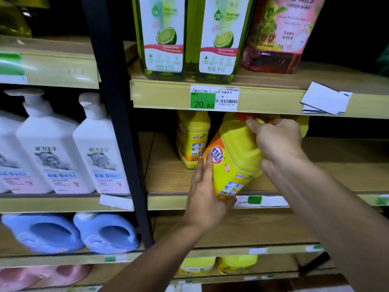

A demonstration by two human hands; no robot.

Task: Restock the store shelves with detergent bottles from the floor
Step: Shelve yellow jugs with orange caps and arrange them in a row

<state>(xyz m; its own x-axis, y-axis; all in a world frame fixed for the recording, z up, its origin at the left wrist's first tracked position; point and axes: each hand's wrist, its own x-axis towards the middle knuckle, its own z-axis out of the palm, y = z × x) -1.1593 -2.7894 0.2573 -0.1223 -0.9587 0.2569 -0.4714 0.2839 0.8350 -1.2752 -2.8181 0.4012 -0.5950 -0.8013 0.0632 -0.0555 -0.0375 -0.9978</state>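
The yellow plastic detergent bottle with the orange cap [235, 157] is tilted, top toward one o'clock, apparently so it clears the shelf above on its way onto the wooden middle shelf [168, 178]. The left hand [205, 192] cups its base at seven o'clock over the shelf edge, grip wrapped around the bottom. The right hand [277, 140] reaches in with bent wrist, grip clenched on the handle.

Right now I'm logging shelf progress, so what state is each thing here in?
Held yellow bottle: tilted, base at the shelf edge, not yet set down.
Left hand: grip on the bottle's lower corner.
Right hand: grip on its top.
Shelved yellow bottle: upright, further back.
Middle shelf: mostly bare.
White pump bottles: upright, in a row.
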